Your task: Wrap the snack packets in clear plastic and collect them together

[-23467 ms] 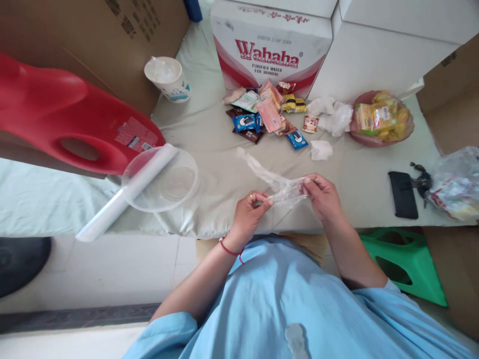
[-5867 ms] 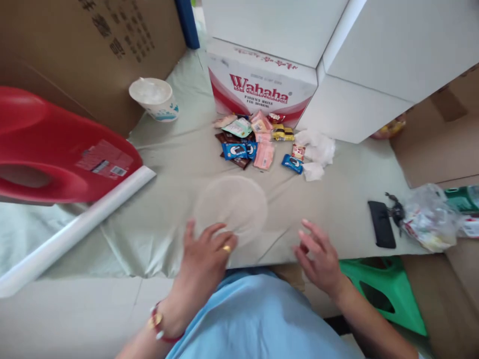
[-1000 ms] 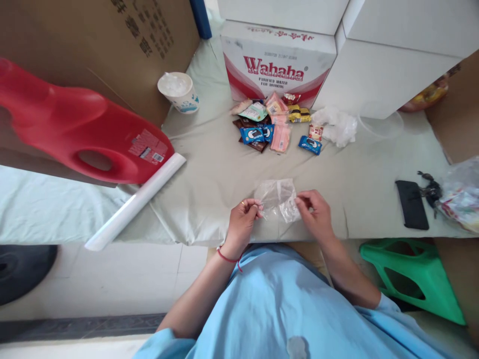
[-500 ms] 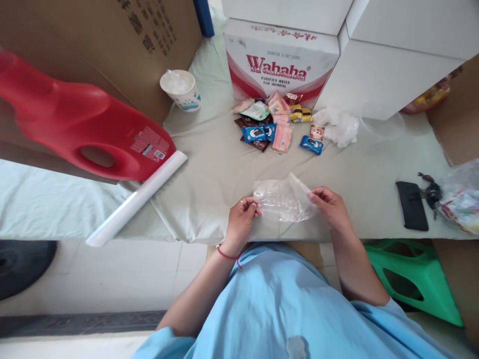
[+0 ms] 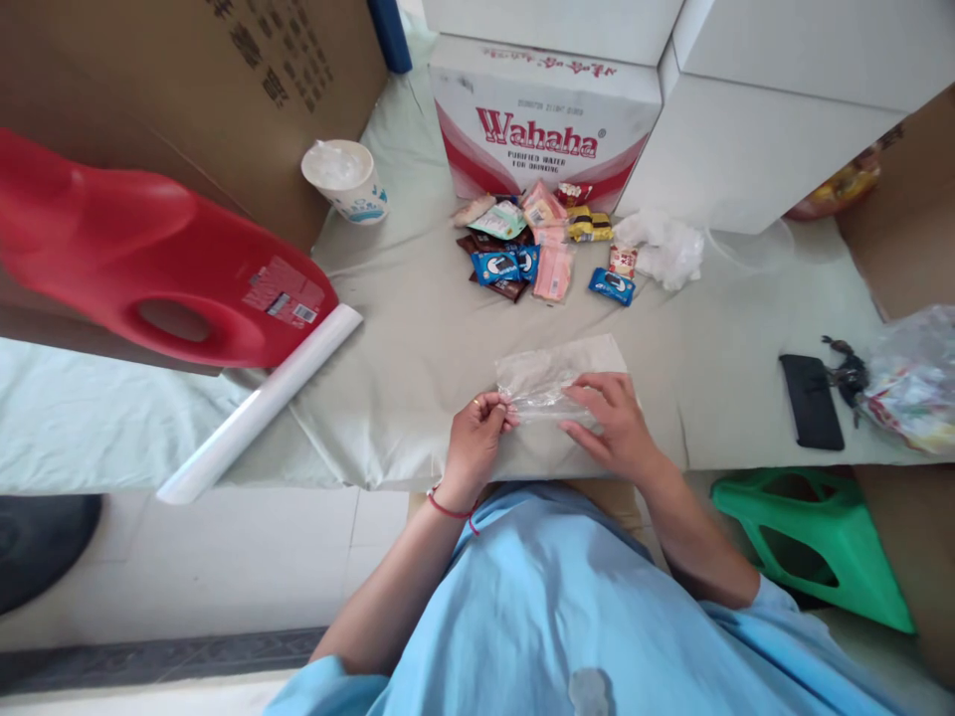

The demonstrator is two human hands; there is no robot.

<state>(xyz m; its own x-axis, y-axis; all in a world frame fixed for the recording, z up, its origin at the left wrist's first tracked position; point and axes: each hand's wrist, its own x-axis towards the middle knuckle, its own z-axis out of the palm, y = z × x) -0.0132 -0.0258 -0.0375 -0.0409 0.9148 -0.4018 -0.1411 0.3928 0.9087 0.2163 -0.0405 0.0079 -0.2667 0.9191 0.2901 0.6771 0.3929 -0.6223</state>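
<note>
A clear plastic bag (image 5: 556, 366) lies flat near the front edge of the cloth-covered table (image 5: 418, 328). My left hand (image 5: 477, 443) pinches the bag's left end with closed fingers. My right hand (image 5: 612, 423) rests on the bag's lower right part, fingers stretched out and pressed flat on it. A pile of small snack packets (image 5: 533, 249) lies further back, in front of the Wahaha box (image 5: 544, 124).
A red jug (image 5: 149, 264) and a white roll (image 5: 261, 403) lie at the left. A paper cup (image 5: 343, 179) stands at the back left. Crumpled plastic (image 5: 664, 244), a clear lid (image 5: 753, 249), a black phone (image 5: 812, 400) and a filled bag (image 5: 914, 378) sit at the right. A green stool (image 5: 813, 532) stands below.
The bag has come down flat onto the table. My right hand let go of its right edge and moved left, laying flat on the bag. The left hand keeps its pinch.
</note>
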